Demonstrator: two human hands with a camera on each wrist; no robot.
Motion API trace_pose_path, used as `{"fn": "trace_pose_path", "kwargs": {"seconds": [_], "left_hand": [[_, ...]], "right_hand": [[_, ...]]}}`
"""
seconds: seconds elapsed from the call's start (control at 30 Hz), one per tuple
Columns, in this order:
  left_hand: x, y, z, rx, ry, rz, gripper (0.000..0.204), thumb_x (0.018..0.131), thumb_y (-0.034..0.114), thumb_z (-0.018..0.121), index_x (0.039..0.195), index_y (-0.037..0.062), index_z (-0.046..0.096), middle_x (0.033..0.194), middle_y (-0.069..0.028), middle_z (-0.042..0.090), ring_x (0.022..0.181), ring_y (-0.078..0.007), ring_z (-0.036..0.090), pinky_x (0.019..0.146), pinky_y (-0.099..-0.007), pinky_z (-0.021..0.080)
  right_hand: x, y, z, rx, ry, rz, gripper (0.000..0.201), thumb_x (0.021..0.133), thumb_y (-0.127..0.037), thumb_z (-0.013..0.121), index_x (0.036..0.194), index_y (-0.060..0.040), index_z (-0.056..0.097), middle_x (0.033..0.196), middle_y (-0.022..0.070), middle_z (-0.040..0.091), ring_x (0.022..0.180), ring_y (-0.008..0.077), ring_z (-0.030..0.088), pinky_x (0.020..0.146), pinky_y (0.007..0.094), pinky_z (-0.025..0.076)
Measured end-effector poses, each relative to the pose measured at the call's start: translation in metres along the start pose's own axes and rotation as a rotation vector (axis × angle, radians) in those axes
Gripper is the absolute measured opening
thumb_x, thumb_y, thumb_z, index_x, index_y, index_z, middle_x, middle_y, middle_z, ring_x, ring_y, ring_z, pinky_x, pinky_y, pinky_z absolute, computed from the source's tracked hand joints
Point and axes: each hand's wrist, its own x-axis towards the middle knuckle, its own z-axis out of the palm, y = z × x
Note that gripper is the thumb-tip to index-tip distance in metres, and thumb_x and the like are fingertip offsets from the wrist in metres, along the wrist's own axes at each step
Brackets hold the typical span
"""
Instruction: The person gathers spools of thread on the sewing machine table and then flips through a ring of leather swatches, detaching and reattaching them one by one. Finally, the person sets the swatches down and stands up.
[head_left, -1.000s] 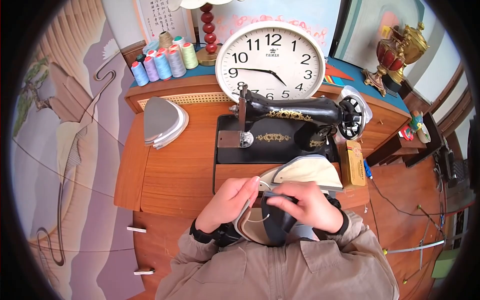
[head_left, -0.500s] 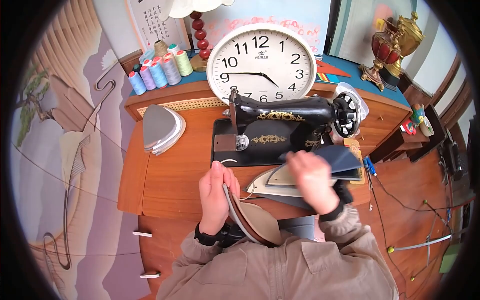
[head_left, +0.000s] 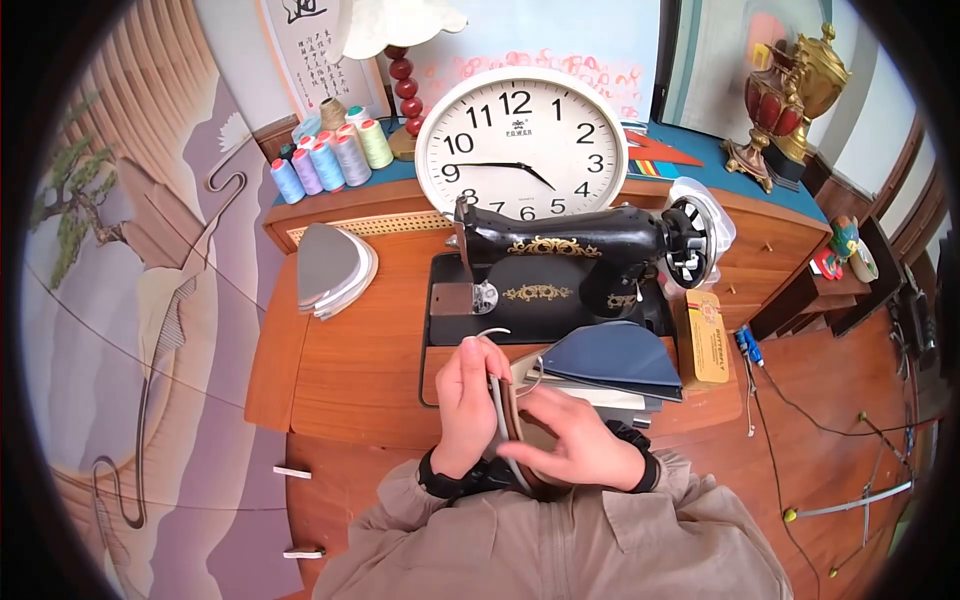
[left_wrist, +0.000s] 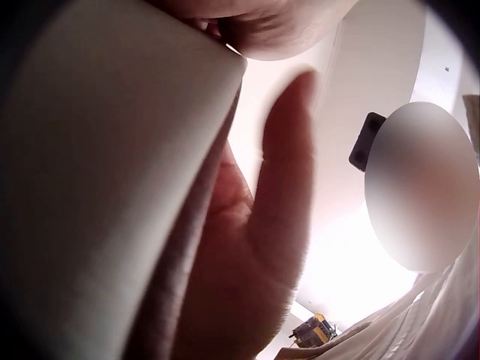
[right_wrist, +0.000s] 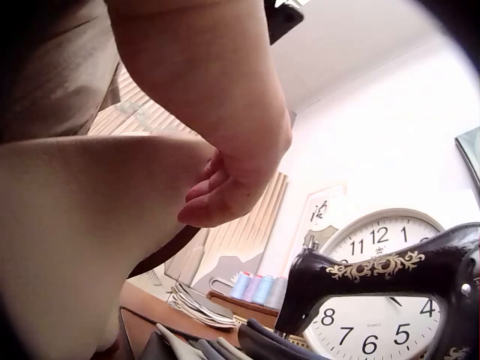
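Note:
In the head view my left hand grips several curved, leather-like panels, grey, brown and tan, held on edge before the chest. My right hand lies against their tan side, its thumb straight at the near edge; some fingertips are hidden. Filling much of the right wrist view is a beige panel; a pale panel spans the left side of the left wrist view. Thin pale curved strips show by the left fingertips. A navy panel lies on a pile just beyond the hands.
A black sewing machine stands behind the hands, with a large clock beyond. Grey and white panels are stacked at left. Thread spools line the back shelf. A yellow box sits at right.
My right hand carried the navy panel from the held panels to the pile and let go of it. It has since come back beside my left hand, which keeps its grip.

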Motion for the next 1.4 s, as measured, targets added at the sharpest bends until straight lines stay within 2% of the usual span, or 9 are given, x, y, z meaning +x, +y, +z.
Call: {"fn": "trace_pose_path", "kwargs": {"seconds": [0.17,0.3,0.43,0.6,0.77,1.0,1.2,1.27,1.4], "left_hand": [[-0.001,-0.002,-0.005,-0.047,-0.009,0.033,0.043,0.107,0.025,0.031,0.075,0.0023,0.048,0.08,-0.006,0.048,0.075,-0.013,0.045,0.07,-0.0275,0.038],[-0.004,0.0,-0.002,0.05,-0.055,0.053,0.045,0.107,0.029,0.031,0.073,0.0036,0.046,0.08,-0.0071,0.045,0.077,-0.0161,0.044,0.074,-0.0314,0.039],[-0.006,0.004,-0.001,0.052,-0.1,0.092,0.045,0.106,0.029,0.033,0.075,0.0018,0.05,0.082,-0.0063,0.045,0.079,-0.0157,0.044,0.075,-0.0307,0.039],[-0.008,0.014,-0.007,0.265,-0.072,0.165,0.038,0.106,0.025,0.037,0.084,0.0004,0.057,0.088,-0.0059,0.053,0.082,-0.012,0.05,0.073,-0.0249,0.04],[-0.012,0.008,-0.017,0.024,-0.099,-0.013,0.036,0.106,0.026,0.036,0.085,0.0011,0.051,0.088,-0.0078,0.051,0.075,-0.0148,0.054,0.07,-0.0274,0.045],[-0.009,0.015,-0.022,-0.224,-0.092,0.027,0.033,0.105,0.022,0.04,0.08,0.0018,0.049,0.076,-0.0058,0.05,0.068,-0.012,0.054,0.065,-0.0256,0.043],[0.0,0.024,-0.045,-0.366,-0.249,-0.209,0.036,0.105,0.023,0.038,0.072,0.0084,0.04,0.059,0.0002,0.037,0.056,-0.0102,0.038,0.055,-0.0251,0.034],[0.003,0.03,-0.051,-0.303,-0.299,-0.414,0.036,0.104,0.022,0.039,0.071,0.0089,0.039,0.059,0.0032,0.035,0.053,-0.0065,0.03,0.05,-0.0234,0.028],[0.008,0.036,-0.057,-0.199,-0.354,-0.483,0.036,0.104,0.022,0.041,0.07,0.0096,0.039,0.06,0.0045,0.034,0.052,-0.0044,0.027,0.048,-0.0221,0.025]], "right_hand": [[-0.007,0.015,-0.002,0.17,0.078,0.117,0.02,0.092,-0.008,0.06,0.11,0.0017,0.06,0.085,0.0137,0.06,0.074,0.026,0.061,0.067,0.0331,0.048],[-0.002,0.009,0.005,0.146,0.277,0.07,0.016,0.091,-0.007,0.061,0.105,0.0011,0.061,0.08,0.0139,0.06,0.073,0.0283,0.061,0.065,0.0347,0.048],[-0.003,0.008,0.002,0.045,0.18,0.148,0.015,0.09,-0.006,0.062,0.103,0.0013,0.06,0.081,0.0136,0.06,0.072,0.0285,0.062,0.065,0.0336,0.049],[0.005,0.012,0.0,-0.152,0.42,0.017,0.02,0.087,-0.004,0.065,0.106,-0.0002,0.061,0.085,0.0136,0.065,0.071,0.0265,0.066,0.063,0.0337,0.051],[0.008,0.013,-0.001,-0.311,0.477,-0.08,0.038,0.082,-0.004,0.071,0.117,0.0012,0.059,0.086,0.0122,0.068,0.068,0.0264,0.067,0.061,0.0331,0.052],[0.015,0.007,-0.005,-0.457,0.272,-0.116,0.043,0.079,-0.002,0.071,0.121,0.0027,0.058,0.076,0.0106,0.061,0.063,0.0256,0.062,0.057,0.034,0.049],[0.024,0.006,-0.002,-0.444,0.321,-0.134,0.043,0.077,-0.003,0.071,0.119,0.0027,0.06,0.072,0.0068,0.056,0.06,0.0221,0.058,0.054,0.033,0.047],[0.023,0.006,-0.007,-0.61,0.18,-0.316,0.049,0.071,-0.002,0.071,0.119,0.0005,0.061,0.071,0.0047,0.053,0.058,0.0194,0.056,0.053,0.0321,0.047],[0.022,0.004,-0.009,-0.606,0.034,-0.333,0.052,0.068,-0.002,0.069,0.119,-0.0012,0.061,0.072,0.0035,0.05,0.057,0.0173,0.054,0.052,0.0309,0.046]]}}
